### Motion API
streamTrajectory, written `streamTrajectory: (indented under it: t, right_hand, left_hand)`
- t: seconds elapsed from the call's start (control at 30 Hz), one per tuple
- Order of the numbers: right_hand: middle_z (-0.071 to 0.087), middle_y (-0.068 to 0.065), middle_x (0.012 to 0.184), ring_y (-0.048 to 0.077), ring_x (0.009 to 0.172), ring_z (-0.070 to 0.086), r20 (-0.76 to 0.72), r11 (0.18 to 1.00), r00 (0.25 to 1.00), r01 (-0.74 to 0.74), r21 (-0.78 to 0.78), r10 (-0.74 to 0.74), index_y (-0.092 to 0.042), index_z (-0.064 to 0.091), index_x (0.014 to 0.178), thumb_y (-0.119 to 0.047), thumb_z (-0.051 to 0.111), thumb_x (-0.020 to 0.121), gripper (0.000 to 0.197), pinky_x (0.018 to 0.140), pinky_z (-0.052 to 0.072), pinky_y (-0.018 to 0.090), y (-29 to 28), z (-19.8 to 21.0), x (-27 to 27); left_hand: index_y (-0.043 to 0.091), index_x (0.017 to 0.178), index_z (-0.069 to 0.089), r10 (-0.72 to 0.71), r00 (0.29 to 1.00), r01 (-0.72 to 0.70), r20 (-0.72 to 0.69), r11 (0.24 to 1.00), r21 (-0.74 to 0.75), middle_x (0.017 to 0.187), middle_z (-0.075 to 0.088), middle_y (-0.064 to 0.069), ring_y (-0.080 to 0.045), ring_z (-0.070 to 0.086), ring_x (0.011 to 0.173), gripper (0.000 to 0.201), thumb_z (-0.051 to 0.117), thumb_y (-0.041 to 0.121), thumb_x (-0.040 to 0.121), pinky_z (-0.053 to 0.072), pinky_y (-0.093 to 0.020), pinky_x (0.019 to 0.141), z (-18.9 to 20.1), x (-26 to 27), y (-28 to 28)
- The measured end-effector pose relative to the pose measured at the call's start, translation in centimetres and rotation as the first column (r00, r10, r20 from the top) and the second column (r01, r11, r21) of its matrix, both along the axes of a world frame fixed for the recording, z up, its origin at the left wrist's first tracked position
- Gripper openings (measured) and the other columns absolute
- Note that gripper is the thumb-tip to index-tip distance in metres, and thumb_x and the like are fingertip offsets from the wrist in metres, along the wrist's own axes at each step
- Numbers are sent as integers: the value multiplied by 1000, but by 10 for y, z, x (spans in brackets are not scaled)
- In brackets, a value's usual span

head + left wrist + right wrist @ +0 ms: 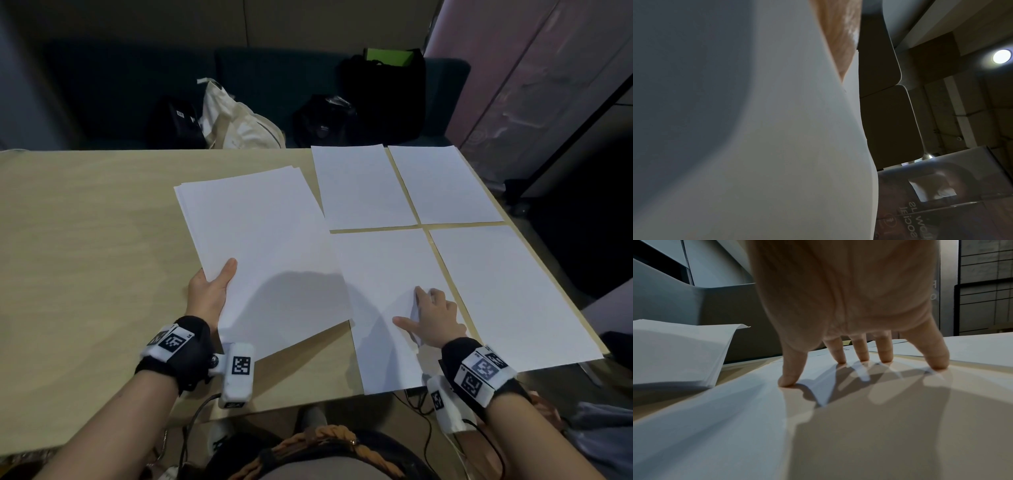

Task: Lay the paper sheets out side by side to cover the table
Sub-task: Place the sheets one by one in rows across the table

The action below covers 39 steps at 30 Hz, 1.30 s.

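Paper stack (260, 246) (smooth, white) gripped by left hand (210, 291); right hand (433, 317) presses spread fingertips on flat sheet (380, 274).

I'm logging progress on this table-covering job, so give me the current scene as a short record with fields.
sheets laid: four, in a two-by-two block at the table's right end, narrow gaps between
newest sheet: near-left of the block, its near edge over the table edge
right hand: spread fingertips pressing on the newest sheet
left hand: holds the paper stack by its near-left corner, thumb on top
table: left part bare wood
beyond table: bags on a dark sofa
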State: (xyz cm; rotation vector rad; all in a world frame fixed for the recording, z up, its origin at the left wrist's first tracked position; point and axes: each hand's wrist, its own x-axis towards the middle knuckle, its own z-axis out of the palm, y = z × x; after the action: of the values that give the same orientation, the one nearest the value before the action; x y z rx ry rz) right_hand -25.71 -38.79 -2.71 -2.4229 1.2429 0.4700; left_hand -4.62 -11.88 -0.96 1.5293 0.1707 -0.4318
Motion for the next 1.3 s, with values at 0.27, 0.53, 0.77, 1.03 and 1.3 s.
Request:
streamTrajectory:
  t: [0.27, 0.53, 0.77, 1.03, 1.3]
  right_hand:
    - [12, 10, 154, 36, 140, 15, -10, 1000, 1000, 1, -4, -1, -21, 16, 147, -56, 57, 83, 84, 110, 27, 57, -3, 1, -1]
    - [12, 8, 154, 35, 140, 16, -17, 1000, 1000, -3, -5, 3, -21, 16, 147, -55, 58, 83, 83, 108, 30, 58, -2, 2, 1]
    - [12, 8, 154, 36, 139, 16, -17, 1000, 1000, -11, -2, 11, -22, 17, 146, -55, 59, 82, 84, 108, 29, 58, -2, 2, 0]
    - [16, 9, 152, 36, 137, 20, -10, 1000, 1000, -22, -16, 22, -21, 20, 144, -57, 59, 80, 84, 109, 29, 56, -3, -1, 2]
    - [17, 11, 153, 37, 139, 18, -1, 1000, 1000, -9, 10, 9, -20, 17, 147, -58, 60, 79, 89, 112, 26, 56, -2, 9, 3]
  left_hand:
    - [1, 121, 57, 7, 1000, -8, -11, 1000, -13, 122, 63, -15, -29, 60, 111, 38, 61, 19, 88, 45, -41, 100, 2, -3, 0]
    - [1, 117, 58, -2, 1000, 2, -28, 1000, -30, 112, 63, -13, -27, 61, 102, 33, 61, 18, 88, 47, -37, 94, 3, -4, -1]
    - [1, 120, 57, -1, 1000, 0, -31, 999, -39, 116, 62, -13, -27, 60, 104, 35, 60, 17, 89, 46, -37, 96, 3, -5, 1]
    - [4, 117, 59, -1, 1000, 1, -16, 1000, -26, 120, 64, -14, -30, 61, 112, 32, 61, 19, 88, 44, -46, 103, 3, -5, 3]
    - [2, 119, 58, -6, 1000, 6, -12, 999, -32, 122, 63, -16, -31, 60, 113, 35, 61, 19, 88, 44, -46, 103, 5, -3, 3]
